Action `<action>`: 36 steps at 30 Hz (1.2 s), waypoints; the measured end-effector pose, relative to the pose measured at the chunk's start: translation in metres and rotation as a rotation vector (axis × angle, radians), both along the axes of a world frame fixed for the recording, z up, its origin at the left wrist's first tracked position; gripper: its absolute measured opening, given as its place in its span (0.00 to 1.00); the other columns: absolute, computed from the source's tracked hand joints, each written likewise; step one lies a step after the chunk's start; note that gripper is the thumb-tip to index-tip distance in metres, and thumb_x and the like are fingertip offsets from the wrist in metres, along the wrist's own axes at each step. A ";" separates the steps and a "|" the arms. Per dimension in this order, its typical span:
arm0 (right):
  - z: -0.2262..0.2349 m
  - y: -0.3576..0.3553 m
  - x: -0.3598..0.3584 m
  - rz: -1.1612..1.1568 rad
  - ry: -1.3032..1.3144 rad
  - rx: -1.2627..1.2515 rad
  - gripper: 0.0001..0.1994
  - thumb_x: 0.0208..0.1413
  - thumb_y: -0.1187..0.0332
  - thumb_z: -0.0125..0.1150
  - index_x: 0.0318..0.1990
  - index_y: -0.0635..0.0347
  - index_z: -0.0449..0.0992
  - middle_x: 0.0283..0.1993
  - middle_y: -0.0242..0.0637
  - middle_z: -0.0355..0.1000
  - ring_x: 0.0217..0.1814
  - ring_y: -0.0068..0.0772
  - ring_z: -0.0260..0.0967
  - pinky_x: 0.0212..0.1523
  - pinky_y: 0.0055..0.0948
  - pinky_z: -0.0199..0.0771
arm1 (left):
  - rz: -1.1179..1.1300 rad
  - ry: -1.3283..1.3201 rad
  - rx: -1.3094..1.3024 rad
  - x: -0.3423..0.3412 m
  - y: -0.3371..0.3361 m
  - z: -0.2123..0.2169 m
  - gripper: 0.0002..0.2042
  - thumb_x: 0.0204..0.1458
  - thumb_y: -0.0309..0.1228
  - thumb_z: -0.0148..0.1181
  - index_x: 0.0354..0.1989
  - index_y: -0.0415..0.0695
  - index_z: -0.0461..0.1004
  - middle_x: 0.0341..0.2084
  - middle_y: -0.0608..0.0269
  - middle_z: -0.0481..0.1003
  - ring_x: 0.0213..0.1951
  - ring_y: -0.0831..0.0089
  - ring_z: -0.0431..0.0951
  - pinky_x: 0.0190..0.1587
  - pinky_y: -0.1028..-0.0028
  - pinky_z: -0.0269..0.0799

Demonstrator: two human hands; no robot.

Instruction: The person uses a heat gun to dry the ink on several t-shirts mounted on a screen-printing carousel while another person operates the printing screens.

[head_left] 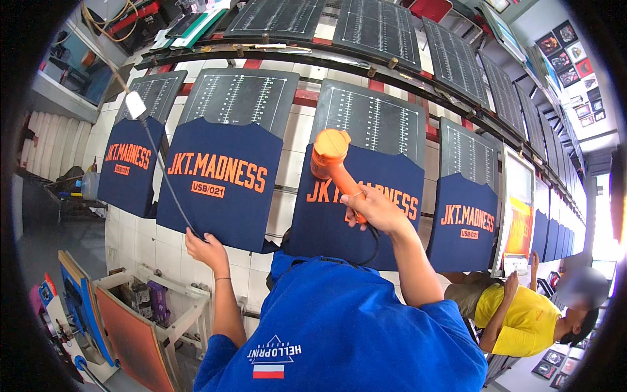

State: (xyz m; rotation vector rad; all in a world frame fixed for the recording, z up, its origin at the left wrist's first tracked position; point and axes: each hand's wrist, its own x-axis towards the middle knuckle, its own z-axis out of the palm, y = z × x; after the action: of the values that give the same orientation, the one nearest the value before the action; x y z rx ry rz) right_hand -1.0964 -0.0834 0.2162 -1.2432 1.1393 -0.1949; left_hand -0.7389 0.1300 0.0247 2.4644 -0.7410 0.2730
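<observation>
My right hand (375,210) is wrapped round the handle of an orange hair dryer (332,151). The dryer is over a navy shirt (313,228) with orange print, hiding part of the lettering. At the left, my left hand (208,251) grips a black power cord (163,166) near the lower edge of another navy printed shirt (219,215). That cord runs up to a white plug connector (135,104) hanging in the air. Both shirts lie stretched over dark boards (238,95) marked with white scales.
More navy shirts (465,196) lie on boards along the row. At the right, a person in yellow (516,317) holds a printing screen frame (516,163). A rail (307,59) runs behind the boards. Wooden-framed screens (134,326) stand at lower left.
</observation>
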 end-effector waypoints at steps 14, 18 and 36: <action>0.010 0.027 0.002 0.151 -0.048 0.133 0.17 0.63 0.55 0.58 0.44 0.61 0.70 0.28 0.31 0.71 0.27 0.22 0.73 0.22 0.21 0.70 | -0.246 -0.003 0.397 0.001 -0.104 -0.023 0.33 0.67 0.45 0.41 0.72 0.31 0.48 0.72 0.37 0.48 0.74 0.45 0.45 0.74 0.52 0.39; 0.015 0.031 -0.008 0.140 -0.021 0.125 0.17 0.63 0.55 0.58 0.44 0.61 0.70 0.29 0.31 0.71 0.27 0.22 0.74 0.22 0.21 0.70 | -0.296 -0.025 0.378 0.008 -0.100 -0.031 0.33 0.67 0.45 0.40 0.71 0.30 0.49 0.72 0.38 0.48 0.74 0.45 0.45 0.73 0.52 0.40; 0.014 0.033 -0.034 0.010 -0.001 0.110 0.15 0.63 0.57 0.59 0.42 0.62 0.70 0.28 0.31 0.70 0.27 0.21 0.73 0.22 0.20 0.70 | -0.144 -0.022 0.371 0.060 -0.109 -0.033 0.32 0.68 0.44 0.36 0.71 0.29 0.49 0.72 0.37 0.49 0.73 0.44 0.46 0.73 0.50 0.41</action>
State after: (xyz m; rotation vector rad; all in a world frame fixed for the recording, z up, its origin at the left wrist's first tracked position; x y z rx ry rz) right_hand -1.1302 -0.0501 0.2303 -1.1511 1.1284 -0.1239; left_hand -0.6791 0.0206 -0.0084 2.7364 -1.0539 0.1148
